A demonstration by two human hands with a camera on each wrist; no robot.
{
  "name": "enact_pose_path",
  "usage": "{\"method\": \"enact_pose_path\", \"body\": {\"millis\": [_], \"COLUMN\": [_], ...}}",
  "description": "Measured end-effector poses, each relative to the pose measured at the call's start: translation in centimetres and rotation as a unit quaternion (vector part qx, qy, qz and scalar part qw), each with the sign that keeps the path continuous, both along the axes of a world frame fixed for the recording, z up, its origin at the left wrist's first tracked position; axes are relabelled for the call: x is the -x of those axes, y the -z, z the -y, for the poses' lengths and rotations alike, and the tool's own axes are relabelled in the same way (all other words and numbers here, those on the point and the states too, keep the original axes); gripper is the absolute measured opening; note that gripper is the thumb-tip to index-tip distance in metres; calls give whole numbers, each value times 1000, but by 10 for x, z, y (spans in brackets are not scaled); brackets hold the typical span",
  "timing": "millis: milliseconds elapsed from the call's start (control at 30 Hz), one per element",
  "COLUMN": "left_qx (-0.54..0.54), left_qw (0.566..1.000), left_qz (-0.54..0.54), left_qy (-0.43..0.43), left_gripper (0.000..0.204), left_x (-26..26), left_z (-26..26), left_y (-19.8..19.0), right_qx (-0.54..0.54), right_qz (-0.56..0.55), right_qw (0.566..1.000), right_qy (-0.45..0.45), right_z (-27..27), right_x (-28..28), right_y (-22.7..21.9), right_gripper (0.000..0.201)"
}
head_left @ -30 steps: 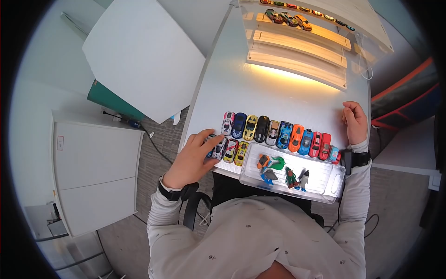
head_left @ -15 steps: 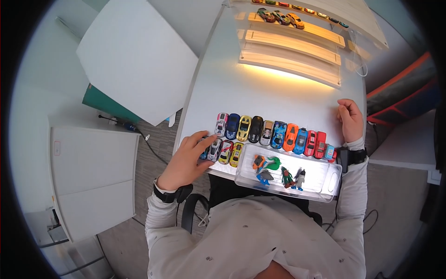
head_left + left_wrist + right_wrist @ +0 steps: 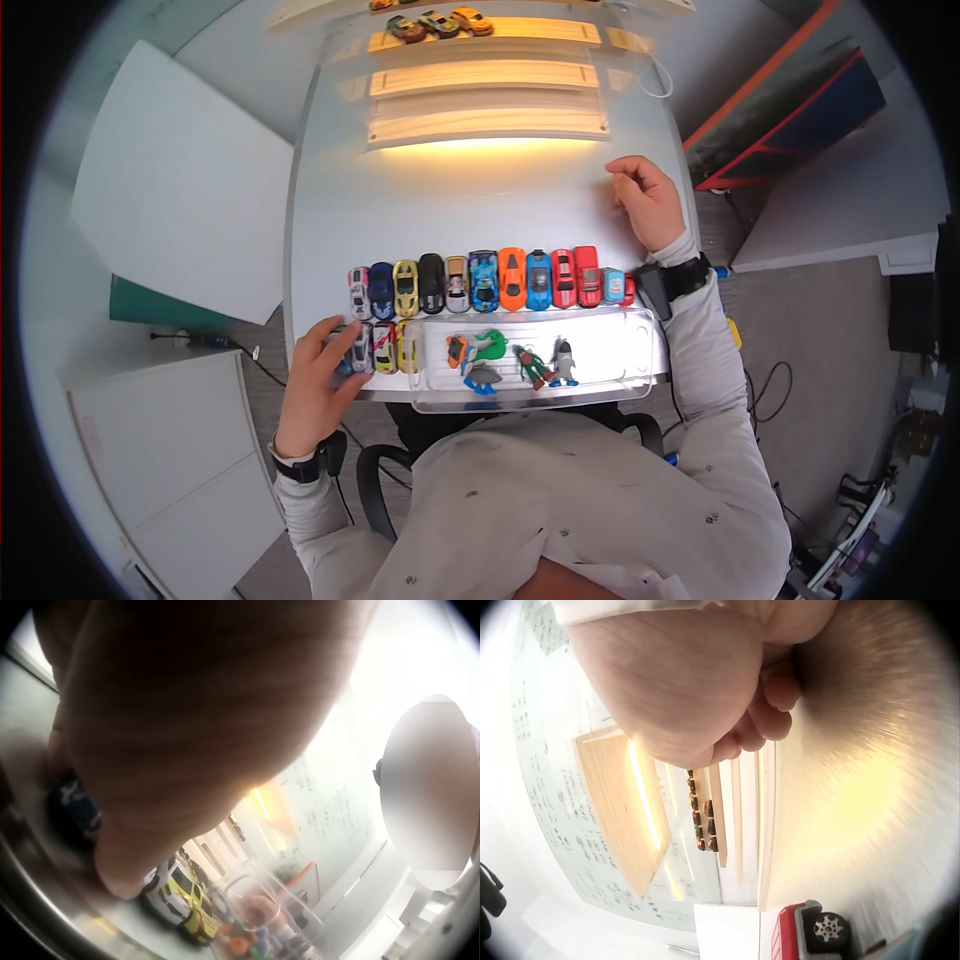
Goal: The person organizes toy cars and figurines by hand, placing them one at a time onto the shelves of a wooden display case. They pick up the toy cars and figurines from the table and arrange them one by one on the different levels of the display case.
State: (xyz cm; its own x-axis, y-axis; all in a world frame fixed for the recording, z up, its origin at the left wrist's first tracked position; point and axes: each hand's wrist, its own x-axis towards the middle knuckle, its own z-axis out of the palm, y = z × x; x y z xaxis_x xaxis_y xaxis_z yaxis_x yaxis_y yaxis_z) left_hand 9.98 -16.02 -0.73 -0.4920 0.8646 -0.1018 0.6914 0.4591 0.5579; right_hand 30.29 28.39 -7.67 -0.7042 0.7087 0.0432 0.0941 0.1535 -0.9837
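Note:
My left hand [image 3: 318,385] reaches over the left end of the near row of toy cars, thumb toward the near side and fingers toward the far side. Between them sits a dark blue toy car [image 3: 81,810], largely hidden by the hand. Beside it stands a silver-white car [image 3: 362,350], then a yellow-and-white car [image 3: 385,347] with red. The far row runs from a pink-and-white car [image 3: 359,292] past a black car [image 3: 431,283] to a red pickup [image 3: 587,277]. My right hand [image 3: 650,205] lies beyond that row's right end, fingers loosely curled around nothing.
A clear plastic tray [image 3: 630,350] at the table's near edge holds several small figures, among them a penguin [image 3: 564,362]. At the back stands a lit wooden tiered shelf [image 3: 485,80] with several toy cars [image 3: 438,24]. A white panel [image 3: 185,180] stands left of the table.
The head view has swung, so the table and shelf appear farther left and straighter. Both hands keep roughly the same places beside the cars. The rows and tray stay as they were.

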Motion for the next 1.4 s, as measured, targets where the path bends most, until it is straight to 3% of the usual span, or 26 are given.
{"method": "enact_pose_path", "body": {"millis": [200,367,867,1300,1400], "left_qx": [3,-18,-59,-63,-83], "left_qw": [999,998,997,992,984], "left_qz": [46,51,54,84,102], "left_qy": [-18,-10,2,-63,-124], "left_gripper": [67,81,71,74,78], "left_x": [2,7,20,32,29], "left_z": [4,15,30,14,13], "left_y": [-1,6,17,12,20], "right_qx": [10,11,5,21,9], "right_qz": [-11,-10,-12,-37,-17], "right_qw": [1000,1000,1000,999,1000], "right_qy": [-12,-25,-8,-21,-7], "right_z": [-6,-9,-8,-6,-2], "right_x": [-2,-1,-2,-1,0], "right_y": [12,10,10,12,6], "right_gripper": [18,16,15,16,17]}}
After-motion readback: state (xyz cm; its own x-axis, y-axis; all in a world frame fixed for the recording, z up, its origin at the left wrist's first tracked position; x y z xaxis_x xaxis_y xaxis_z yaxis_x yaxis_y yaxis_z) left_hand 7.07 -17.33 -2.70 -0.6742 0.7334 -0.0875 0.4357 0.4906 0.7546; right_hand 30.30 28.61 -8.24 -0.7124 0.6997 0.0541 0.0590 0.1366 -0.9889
